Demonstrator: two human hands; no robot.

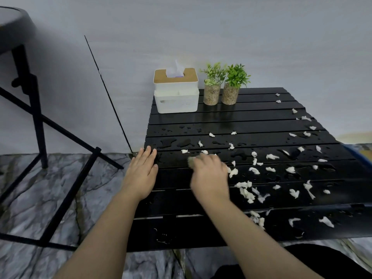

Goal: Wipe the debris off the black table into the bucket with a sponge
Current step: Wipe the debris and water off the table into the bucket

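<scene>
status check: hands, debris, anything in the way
Left hand flat at table edge, right hand grips sponge. Scraps spread across wet right half. Tissue box, plants at far edge, clear of scraps.

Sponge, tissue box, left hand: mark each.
sponge (191,160), head view, exposed corner
tissue box (190,75), head view, wooden lid
left hand (142,174), head view, back of hand

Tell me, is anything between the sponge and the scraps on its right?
Nothing visible does. The right hand holds the sponge on the black table, and the scraps lie right beside it on the wet slats. The tissue box and two potted plants stand at the far edge, off that path.
</scene>
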